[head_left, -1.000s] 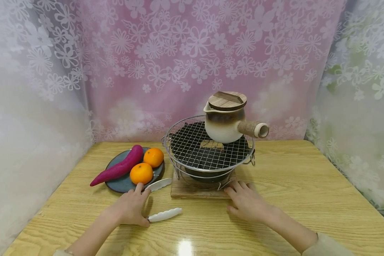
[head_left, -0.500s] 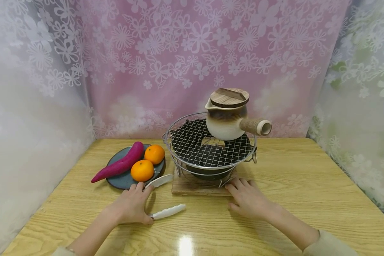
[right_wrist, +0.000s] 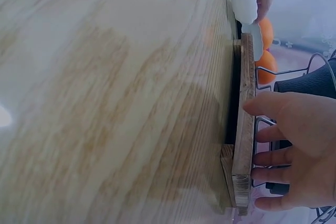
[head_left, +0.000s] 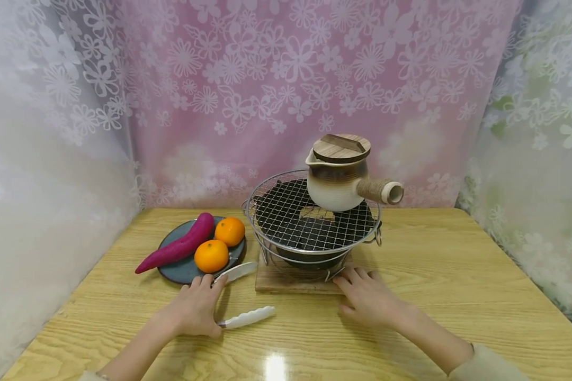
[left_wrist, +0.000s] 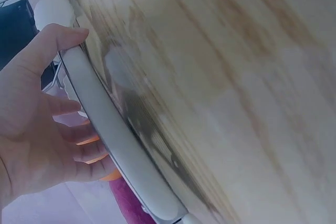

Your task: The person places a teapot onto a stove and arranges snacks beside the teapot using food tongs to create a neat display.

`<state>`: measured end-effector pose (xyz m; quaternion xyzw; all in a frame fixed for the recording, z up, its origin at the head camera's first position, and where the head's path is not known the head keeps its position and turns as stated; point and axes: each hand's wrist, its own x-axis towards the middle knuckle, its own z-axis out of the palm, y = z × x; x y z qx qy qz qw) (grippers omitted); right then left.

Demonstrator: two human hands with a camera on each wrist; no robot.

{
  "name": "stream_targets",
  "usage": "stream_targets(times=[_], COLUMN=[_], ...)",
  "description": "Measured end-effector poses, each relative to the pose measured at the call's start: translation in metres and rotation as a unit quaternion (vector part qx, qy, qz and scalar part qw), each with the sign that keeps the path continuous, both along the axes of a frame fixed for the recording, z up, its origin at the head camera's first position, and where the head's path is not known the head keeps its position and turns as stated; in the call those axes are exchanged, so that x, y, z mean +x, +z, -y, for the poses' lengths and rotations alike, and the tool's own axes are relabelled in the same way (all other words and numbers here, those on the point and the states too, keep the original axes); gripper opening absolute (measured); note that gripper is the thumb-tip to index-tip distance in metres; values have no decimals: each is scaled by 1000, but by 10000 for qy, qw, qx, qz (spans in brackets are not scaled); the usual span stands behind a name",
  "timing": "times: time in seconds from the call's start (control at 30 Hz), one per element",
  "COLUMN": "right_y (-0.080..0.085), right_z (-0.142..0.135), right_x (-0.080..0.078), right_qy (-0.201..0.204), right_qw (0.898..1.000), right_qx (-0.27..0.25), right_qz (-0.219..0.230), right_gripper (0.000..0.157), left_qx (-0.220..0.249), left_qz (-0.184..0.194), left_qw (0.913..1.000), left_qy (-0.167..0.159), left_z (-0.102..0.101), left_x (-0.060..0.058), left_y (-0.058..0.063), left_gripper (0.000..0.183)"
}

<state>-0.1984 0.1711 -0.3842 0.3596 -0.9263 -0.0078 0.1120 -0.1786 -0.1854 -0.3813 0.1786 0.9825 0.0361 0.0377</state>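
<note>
Left of centre on the table, my left hand (head_left: 195, 309) holds a pair of tongs with white scalloped tips, thumb on the near arm and fingers at the far arm. The tongs (left_wrist: 113, 129) are spread apart, tips pointing right; the left wrist view shows the thumb over the edge of the near arm. My right hand (head_left: 369, 299) rests with fingertips at the front right corner of a wooden board (head_left: 295, 287). On that board stands a black round stove under a wire grill (head_left: 310, 243). A cream-and-brown side-handled teapot (head_left: 336, 190) with a wooden lid sits on the grill.
Close behind my left hand lies a dark blue plate (head_left: 176, 274) with two oranges (head_left: 211, 256) and a purple sweet potato (head_left: 183, 246) reaching over its rim. A floral curtain (head_left: 267, 106) hangs behind the table.
The head view tilts slightly and partly settles back. Both hands, the tongs and the stove keep their places.
</note>
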Motion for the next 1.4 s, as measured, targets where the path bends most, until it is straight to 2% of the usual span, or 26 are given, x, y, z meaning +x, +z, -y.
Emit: stream_targets(times=[0.2,0.47,0.73,1.07,1.2,1.4], right_y=[0,0,-2,1,0,-1], right_z=[-1,-2,-4,-8,-10,-12], right_x=[0,0,0,-1,-1,-1], right_qy=[45,-39,62,228,160,105], right_qw=[9999,9997,9997,9994,9996,9998], right_qx=[31,62,-13,-96,-44,-37], right_qz=[90,248,254,252,246,181], right_gripper=[39,41,38,38,39,40], left_qx=[-18,-74,-81,-154,-131,-64], left_qz=[86,-33,-543,-984,-938,-702], left_qw=[10000,9999,9984,9946,9948,9948], left_qy=[3,64,119,294,370,738], left_z=[1,3,4,1,1,1], left_x=[2,3,2,1,2,3], left_y=[3,1,-4,-4,-4,0], left_gripper=[101,110,111,102,103,108])
